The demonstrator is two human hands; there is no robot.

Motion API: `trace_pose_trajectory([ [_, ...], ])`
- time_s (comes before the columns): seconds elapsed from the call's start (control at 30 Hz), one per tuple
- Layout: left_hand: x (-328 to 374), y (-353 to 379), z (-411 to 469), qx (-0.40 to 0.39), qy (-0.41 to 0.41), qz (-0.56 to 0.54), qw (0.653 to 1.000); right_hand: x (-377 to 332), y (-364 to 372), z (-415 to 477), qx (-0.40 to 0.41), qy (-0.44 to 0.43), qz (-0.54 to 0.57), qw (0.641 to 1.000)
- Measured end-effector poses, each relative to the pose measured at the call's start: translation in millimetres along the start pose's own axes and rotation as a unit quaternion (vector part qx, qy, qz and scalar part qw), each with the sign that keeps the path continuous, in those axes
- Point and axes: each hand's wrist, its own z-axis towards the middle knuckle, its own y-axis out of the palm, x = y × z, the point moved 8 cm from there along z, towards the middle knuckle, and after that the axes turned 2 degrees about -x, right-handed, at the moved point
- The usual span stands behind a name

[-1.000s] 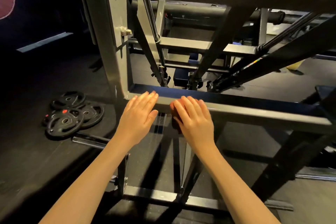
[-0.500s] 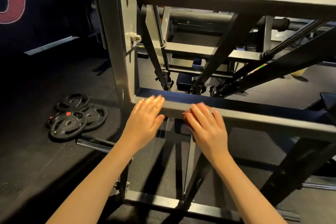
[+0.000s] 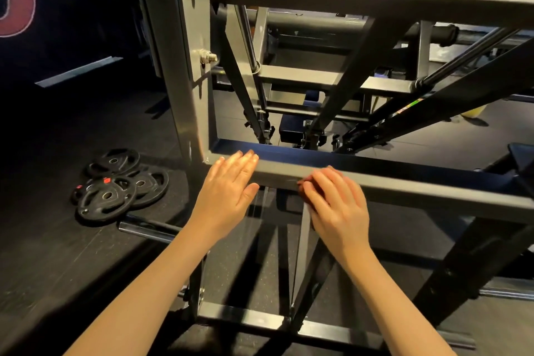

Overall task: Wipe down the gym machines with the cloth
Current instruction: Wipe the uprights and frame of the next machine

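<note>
Since the earlier frames the right hand (image 3: 338, 205) has shifted rightward along the grey crossbar (image 3: 433, 196) of the machine frame (image 3: 173, 66), widening the gap to the left hand (image 3: 228, 191), which remains by the frame's left corner. Left hand: palm down, fingers straight and close together, fingertips resting on the top face of the crossbar, holding nothing. Right hand: palm down against the front face of the same crossbar, fingers blurred and slightly bent. A small dark reddish edge of the cloth (image 3: 302, 185) shows at the thumb side, trapped between the hand and the bar, with the rest hidden. Whether the fingers pinch the cloth or only press it cannot be told. The hands are apart and not touching. A pile of black weight plates (image 3: 115, 182) lies on the dark floor (image 3: 57, 269) to the left, with a steel bar (image 3: 150, 230) just beside it.
</note>
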Motion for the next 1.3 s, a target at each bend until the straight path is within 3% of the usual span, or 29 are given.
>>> trace_pose_trajectory([
  [0.13,1.3,3.2,0.0,0.004,-0.003,0.003,1.000,-6.3,7.2,3.6,0.040,0.057,0.030,0.997],
  [0.27,-0.4,4.2,0.1,-0.001,0.002,0.017,1.000,-52.1,20.0,41.3,0.050,0.016,0.078,0.996],
  [0.47,0.4,1.9,-1.1,0.003,-0.005,0.006,1.000,7.3,-5.6,5.2,0.051,0.012,0.044,0.998],
  [0.57,0.8,3.3,-0.6,0.005,-0.012,0.006,1.000,0.5,5.9,6.4,0.066,0.037,0.064,0.995],
  [0.73,0.4,3.9,-0.9,0.008,-0.019,0.020,1.000,-39.4,22.8,33.8,0.038,-0.002,0.088,0.995],
  [0.97,4.1,1.4,-2.3,0.009,-0.041,0.003,0.999,17.5,-5.0,-2.1,0.029,0.000,0.041,0.999],
  [1.13,4.1,3.1,-1.4,0.000,-0.053,0.001,0.999,-16.4,15.5,20.1,0.029,0.035,0.097,0.994],
  [1.3,2.8,1.5,-1.6,-0.007,-0.045,0.003,0.999,-25.7,16.5,28.4,-0.015,-0.014,0.075,0.997],
])
